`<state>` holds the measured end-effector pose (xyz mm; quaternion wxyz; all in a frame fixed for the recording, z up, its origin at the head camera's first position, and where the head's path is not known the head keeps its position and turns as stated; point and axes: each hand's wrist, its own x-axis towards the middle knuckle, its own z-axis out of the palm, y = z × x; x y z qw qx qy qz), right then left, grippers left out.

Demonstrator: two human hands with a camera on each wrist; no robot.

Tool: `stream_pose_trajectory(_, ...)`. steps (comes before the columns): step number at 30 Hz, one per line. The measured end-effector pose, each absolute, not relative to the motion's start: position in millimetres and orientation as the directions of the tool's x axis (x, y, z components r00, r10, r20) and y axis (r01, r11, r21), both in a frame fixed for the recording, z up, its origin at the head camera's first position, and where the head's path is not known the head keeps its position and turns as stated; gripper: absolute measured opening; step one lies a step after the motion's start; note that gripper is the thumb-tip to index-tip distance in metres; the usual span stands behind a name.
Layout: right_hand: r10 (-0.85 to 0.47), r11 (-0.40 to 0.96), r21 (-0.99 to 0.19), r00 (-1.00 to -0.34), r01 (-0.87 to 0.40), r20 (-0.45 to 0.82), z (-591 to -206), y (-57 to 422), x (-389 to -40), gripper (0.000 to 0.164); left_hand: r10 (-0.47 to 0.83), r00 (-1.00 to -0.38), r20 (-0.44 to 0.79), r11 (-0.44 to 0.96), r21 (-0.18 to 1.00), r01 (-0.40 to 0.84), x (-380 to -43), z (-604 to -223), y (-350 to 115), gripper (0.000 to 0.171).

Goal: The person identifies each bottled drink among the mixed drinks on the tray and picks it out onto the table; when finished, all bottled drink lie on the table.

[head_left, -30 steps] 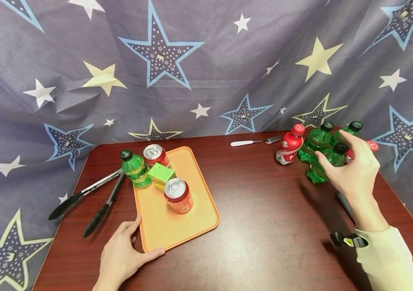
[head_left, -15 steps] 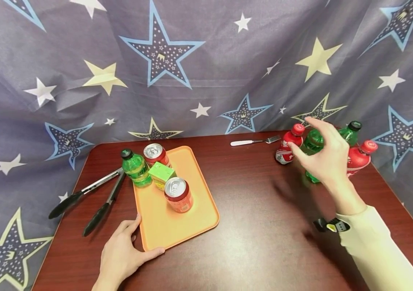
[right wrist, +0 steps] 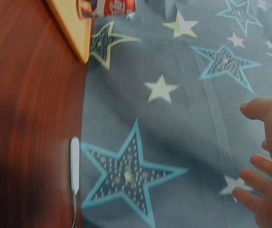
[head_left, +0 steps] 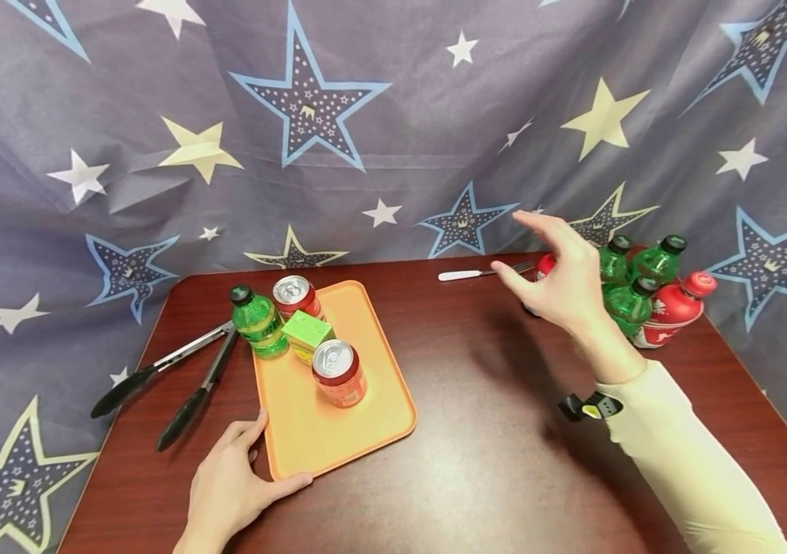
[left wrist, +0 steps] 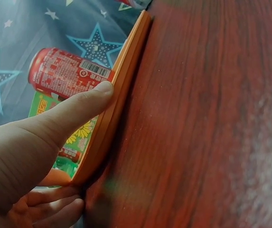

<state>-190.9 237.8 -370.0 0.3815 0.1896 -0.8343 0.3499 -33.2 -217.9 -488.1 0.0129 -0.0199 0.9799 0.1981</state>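
My left hand (head_left: 230, 477) grips the near-left corner of an orange tray (head_left: 365, 442), with the thumb (left wrist: 86, 102) along its front rim and the fingers at its left side. On the tray are a red can (head_left: 341, 377), a green and yellow box (head_left: 308, 336), another red can (head_left: 294, 295) and a green bottle (head_left: 258, 323) by the left rim. Above the table, left of the bottles, my right hand (head_left: 559, 277) has thumb and fingers spread with nothing between them. It partly hides a small red bottle (head_left: 545, 265) and the fork's tines.
Green bottles (head_left: 656, 263) with black caps and a red bottle (head_left: 673, 312) stand grouped at the right. A white-handled fork (head_left: 461, 275) lies along the back edge. Open tongs (head_left: 192, 408) lie left of the tray. A star-patterned cloth (head_left: 393, 131) hangs behind the table (head_left: 448, 477).
My right hand has moved left, away from the green bottles and past the small red bottle, staying empty. The left hand has stayed at the tray corner.
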Motion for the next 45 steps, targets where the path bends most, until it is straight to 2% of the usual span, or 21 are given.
stream_pose_trajectory(17, -0.152, 0.582, -0.479, -0.666, -0.657, 0.730, -354, 163, -217, 0.061, -0.023, -0.999, -0.038, 0.921, 0.389, -0.036, -34, -489, -219, 0.134)
stream_pose_trajectory(45, -0.232, 0.483, -0.513, -0.669, -0.710, 0.706, -345, 116, -226, 0.060, -0.025, -0.999, -0.027, 0.928, 0.372, -0.034, -34, -492, -218, 0.133)
